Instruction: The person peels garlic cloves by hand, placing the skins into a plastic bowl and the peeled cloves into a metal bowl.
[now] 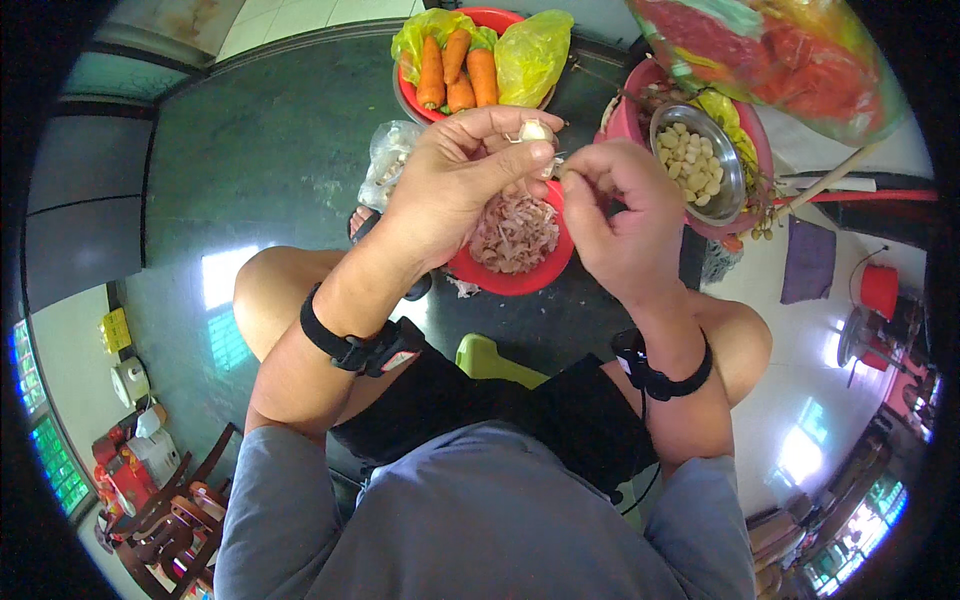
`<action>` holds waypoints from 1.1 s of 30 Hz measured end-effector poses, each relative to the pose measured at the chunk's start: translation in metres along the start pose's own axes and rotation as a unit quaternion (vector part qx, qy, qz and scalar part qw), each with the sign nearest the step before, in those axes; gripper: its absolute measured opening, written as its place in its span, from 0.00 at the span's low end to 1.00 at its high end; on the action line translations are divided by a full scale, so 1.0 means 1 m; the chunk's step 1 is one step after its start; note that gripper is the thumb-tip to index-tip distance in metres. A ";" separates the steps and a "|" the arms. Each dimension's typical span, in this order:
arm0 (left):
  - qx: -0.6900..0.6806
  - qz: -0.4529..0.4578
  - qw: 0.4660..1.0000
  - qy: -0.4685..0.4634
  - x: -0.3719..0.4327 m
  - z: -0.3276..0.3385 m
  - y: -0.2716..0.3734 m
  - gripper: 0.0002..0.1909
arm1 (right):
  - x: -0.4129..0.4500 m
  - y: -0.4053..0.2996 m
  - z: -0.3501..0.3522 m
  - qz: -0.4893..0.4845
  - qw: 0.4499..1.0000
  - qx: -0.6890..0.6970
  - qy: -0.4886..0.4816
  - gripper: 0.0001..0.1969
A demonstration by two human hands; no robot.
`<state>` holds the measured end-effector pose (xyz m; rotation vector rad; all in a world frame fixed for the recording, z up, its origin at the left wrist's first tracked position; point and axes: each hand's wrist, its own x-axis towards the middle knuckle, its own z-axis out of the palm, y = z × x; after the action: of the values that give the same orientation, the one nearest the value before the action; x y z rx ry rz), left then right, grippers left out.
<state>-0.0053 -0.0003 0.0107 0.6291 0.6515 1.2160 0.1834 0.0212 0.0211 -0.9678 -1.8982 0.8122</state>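
Observation:
My left hand holds a garlic clove between thumb and fingers, above a red plastic bowl heaped with papery garlic skins. My right hand is just to the right, thumb and index finger pinched at a bit of skin beside the clove. At the right, a steel bowl of peeled garlic cloves rests tilted on a pink basin. Behind my left hand lies a clear plastic bag with pale contents that look like garlic.
A red basin with carrots and a yellow-green plastic bag stands at the far side. A large colourful plastic bag hangs at upper right. A green plastic stool shows between my legs.

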 end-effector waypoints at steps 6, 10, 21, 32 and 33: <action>0.406 0.106 0.906 0.051 -0.003 0.002 -0.004 0.15 | 0.007 0.003 -0.010 -0.003 0.999 0.019 0.045 0.04; 0.503 0.160 0.849 0.009 -0.003 0.002 0.000 0.14 | 0.009 0.001 -0.012 -0.032 0.999 0.025 0.016 0.04; 0.430 0.039 0.902 0.010 -0.002 -0.002 -0.003 0.10 | 0.009 0.004 -0.019 -0.041 0.998 -0.010 -0.056 0.04; 0.399 0.051 0.914 0.056 -0.005 0.005 -0.001 0.09 | 0.008 0.010 -0.017 -0.004 0.998 0.003 -0.057 0.03; 0.383 0.054 0.920 0.059 -0.004 0.003 -0.002 0.09 | 0.008 0.009 -0.016 -0.008 0.999 0.000 -0.052 0.03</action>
<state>-0.0025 -0.0051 0.0122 1.2602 1.2288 1.0843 0.1973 0.0353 0.0241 -0.9251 -1.9914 0.8677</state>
